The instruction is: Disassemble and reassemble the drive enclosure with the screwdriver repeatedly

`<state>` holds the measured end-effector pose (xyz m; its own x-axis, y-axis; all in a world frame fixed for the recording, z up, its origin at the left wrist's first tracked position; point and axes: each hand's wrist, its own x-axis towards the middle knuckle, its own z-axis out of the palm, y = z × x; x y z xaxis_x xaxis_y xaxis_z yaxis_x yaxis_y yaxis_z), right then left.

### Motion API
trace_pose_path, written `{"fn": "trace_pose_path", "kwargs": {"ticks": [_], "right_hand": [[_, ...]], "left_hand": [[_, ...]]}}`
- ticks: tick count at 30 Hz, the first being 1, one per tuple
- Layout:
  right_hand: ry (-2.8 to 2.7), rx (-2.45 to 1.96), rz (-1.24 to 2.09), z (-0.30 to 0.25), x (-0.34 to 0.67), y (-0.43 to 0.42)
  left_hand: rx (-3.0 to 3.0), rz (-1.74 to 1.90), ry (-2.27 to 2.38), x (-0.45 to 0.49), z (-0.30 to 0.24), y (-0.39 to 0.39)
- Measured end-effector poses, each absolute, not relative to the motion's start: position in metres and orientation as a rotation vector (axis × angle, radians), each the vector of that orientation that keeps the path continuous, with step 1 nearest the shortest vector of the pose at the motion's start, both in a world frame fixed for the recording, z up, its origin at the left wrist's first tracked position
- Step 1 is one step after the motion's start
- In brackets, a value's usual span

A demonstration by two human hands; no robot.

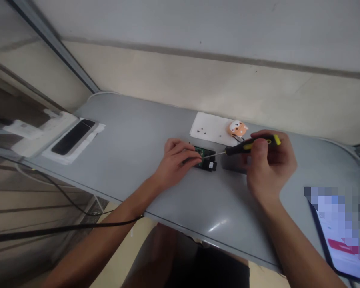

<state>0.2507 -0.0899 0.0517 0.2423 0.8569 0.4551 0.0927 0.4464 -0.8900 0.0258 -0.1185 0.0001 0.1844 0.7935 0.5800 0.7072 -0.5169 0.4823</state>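
Note:
A small black device with a green circuit board (209, 165) lies on the grey table, partly hidden by fingers. My left hand (177, 162) is closed at its left part, thumb and fingertips pinched together on or against it; whether something tiny is between them cannot be seen. In my right hand (268, 160) is a black and yellow screwdriver (237, 148), held nearly level with its shaft pointing left. The tip reaches the board right beside my left fingertips.
Behind the device, a white paper sheet (211, 128) carries several tiny dark pieces and an orange animal-shaped case (237, 129). A dark phone (73, 137) lies on white paper at left, near a white power strip (45, 134). A tablet (333, 240) is at right. Black cables cross the lower left.

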Motion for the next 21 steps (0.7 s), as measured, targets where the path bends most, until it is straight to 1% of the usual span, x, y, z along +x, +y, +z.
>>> {"fn": "trace_pose_path", "kwargs": {"ticks": [4,9,12,21], "right_hand": [[-1.23,-0.932,0.63,0.055,0.248,-0.092],[-1.21,-1.112,0.434,0.051,0.25,-0.088],[-1.245,-1.196,0.414,0.046,0.251,-0.084],[-1.352,-1.175,0.392,0.045,0.25,-0.087]], "left_hand": [[2.309,1.246,1.507,0.03,0.008,-0.11],[2.325,0.858,1.467,0.035,0.02,-0.093],[2.351,0.671,1.404,0.037,0.019,-0.088],[2.454,0.74,1.283,0.036,-0.003,-0.093]]}}
